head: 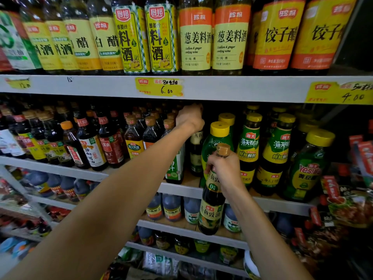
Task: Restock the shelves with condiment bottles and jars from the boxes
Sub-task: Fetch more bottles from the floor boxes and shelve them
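Left hand [189,118] extended, right hand [225,170] gripping, fingers [211,162] curled

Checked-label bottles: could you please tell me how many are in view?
2. One checked bottle stands beside the other on the top shelf, above the middle price tag. More may be hidden behind them.

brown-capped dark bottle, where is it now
Head view, right of centre: the right hand holds the brown-capped dark bottle by its neck, in front of the middle shelf's edge and the yellow-capped green bottle, below-right of the left hand gripping a shelved bottle.
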The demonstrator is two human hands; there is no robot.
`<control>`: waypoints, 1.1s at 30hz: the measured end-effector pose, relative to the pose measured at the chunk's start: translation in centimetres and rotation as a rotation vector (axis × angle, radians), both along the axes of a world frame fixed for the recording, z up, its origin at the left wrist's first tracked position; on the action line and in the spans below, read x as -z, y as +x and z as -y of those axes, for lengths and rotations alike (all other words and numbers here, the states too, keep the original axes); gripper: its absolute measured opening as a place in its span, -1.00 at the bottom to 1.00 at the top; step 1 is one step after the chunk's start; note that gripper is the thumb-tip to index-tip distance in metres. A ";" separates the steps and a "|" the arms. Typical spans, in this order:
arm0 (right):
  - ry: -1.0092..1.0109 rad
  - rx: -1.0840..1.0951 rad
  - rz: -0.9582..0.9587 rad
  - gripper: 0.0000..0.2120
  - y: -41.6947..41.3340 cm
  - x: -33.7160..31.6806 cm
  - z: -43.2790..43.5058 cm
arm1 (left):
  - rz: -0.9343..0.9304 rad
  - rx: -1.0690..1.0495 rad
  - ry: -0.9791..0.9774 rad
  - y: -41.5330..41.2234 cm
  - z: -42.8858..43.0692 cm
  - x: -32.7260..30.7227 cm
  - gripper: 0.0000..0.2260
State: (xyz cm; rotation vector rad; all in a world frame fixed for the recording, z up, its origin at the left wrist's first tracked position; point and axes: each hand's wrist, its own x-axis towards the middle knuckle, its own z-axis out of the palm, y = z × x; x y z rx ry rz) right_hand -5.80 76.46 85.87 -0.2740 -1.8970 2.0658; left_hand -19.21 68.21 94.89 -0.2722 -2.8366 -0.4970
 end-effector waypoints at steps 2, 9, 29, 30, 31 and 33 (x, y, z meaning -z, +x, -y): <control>-0.002 -0.003 0.004 -0.81 0.1 0.0 0.2 | 0.044 0.042 -0.012 0.1 0.1 -0.3 -0.67; -0.010 -0.020 0.015 -0.84 0.6 0.0 0.4 | 0.047 0.076 -0.007 1.1 0.6 -0.2 -0.62; 0.049 0.022 0.017 -0.85 -0.1 1.1 -0.5 | -0.047 0.100 -0.054 0.2 1.0 0.8 -0.56; 0.059 0.022 0.011 -0.85 -0.1 1.1 -0.5 | -0.035 0.096 -0.053 0.0 1.1 0.7 -0.55; 0.063 0.022 0.006 -0.85 -0.2 1.0 -0.6 | -0.025 0.092 -0.053 -0.2 1.0 0.6 -0.55; 0.053 0.022 -0.001 -0.85 -0.4 1.0 -0.6 | -0.021 0.082 -0.052 -0.5 0.9 0.7 -0.56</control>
